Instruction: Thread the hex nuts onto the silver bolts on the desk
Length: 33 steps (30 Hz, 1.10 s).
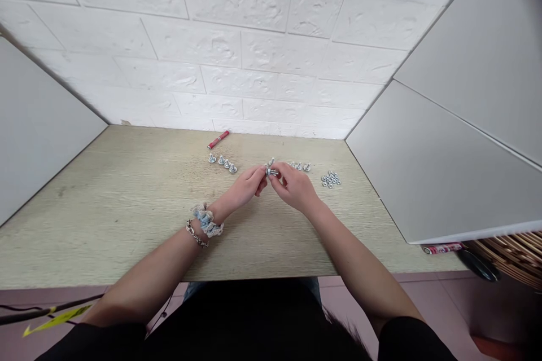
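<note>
Near the middle of the table, my left hand (250,182) and my right hand (292,184) meet around a silver bolt (272,172). The left fingers pinch its wide washer end, and the right fingers close on the shank. Just behind them another bolt (272,161) stands upright. To the left, several bolts with washers (227,163) stand in a slanting row. More bolts (306,167) stand right of the hands, partly hidden by my right hand. A pile of several small nuts (331,179) lies farther right.
A red marker (218,140) lies near the white brick wall (220,76). Grey panels (457,152) flank the wooden table (127,208). At the right edge are a red tube (442,248), a dark object and a wicker basket (512,256).
</note>
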### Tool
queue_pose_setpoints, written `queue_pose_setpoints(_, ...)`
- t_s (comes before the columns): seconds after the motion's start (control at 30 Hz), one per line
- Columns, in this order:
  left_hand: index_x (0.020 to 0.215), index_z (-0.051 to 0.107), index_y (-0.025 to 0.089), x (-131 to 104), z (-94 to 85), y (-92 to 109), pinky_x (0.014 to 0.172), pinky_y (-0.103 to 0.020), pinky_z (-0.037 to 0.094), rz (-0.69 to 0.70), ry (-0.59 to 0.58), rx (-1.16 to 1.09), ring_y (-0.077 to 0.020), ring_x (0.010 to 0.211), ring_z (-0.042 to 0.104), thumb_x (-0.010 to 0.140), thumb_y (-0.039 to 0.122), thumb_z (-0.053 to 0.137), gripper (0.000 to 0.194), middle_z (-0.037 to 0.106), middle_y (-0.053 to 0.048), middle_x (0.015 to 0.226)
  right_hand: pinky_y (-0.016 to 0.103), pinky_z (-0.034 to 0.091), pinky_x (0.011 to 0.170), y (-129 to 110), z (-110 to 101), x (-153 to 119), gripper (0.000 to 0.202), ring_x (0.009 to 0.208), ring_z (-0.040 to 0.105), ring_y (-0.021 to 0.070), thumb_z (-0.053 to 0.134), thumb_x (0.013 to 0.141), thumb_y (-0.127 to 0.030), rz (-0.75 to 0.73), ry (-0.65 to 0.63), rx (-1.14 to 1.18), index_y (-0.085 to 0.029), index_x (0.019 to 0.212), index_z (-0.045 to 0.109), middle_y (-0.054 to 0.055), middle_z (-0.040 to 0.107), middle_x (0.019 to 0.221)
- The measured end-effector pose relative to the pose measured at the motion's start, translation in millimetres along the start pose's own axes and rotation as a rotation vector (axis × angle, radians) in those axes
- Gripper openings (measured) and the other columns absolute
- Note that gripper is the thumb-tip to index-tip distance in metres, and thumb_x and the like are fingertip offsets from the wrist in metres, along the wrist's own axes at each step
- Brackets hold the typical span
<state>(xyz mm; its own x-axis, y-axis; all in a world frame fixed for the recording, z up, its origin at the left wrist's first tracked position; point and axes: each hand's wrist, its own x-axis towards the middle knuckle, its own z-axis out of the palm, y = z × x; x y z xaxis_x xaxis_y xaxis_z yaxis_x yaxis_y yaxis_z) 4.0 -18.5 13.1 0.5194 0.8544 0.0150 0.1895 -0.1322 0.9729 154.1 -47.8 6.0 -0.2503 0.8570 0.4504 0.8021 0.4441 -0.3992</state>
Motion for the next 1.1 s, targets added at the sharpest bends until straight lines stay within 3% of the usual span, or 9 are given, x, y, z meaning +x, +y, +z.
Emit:
queue_pose_setpoints(0.53,0.061,0.037,0.018,-2.4,2.7,-3.9,0.05,-0.024,0.034,0.057,0.0,0.113,-0.0107,0.051,0.039,0.087,0.042,0.024,0.038,0.04,0.003,0.054,0.024,0.032,0.056,-3.2,-0.6,0.1,0.017,0.064,0.05,0.0135,0.034,0.086,-0.032,0.097,-0.083,0.099,-0.02,0.085,0.047,0.001,0.057,0.075)
queue_pose_setpoints(1.1,0.068,0.04,0.018,-6.7,2.1,-0.8,0.053,-0.023,0.033,0.156,0.032,0.24,-0.0103,0.053,0.041,0.089,0.043,0.022,0.037,0.043,0.003,0.057,0.023,0.031,0.054,-5.7,-5.7,1.8,0.017,0.058,0.045,0.0113,0.034,0.086,-0.031,0.096,-0.094,0.221,-0.021,0.073,0.04,-0.003,0.048,0.064)
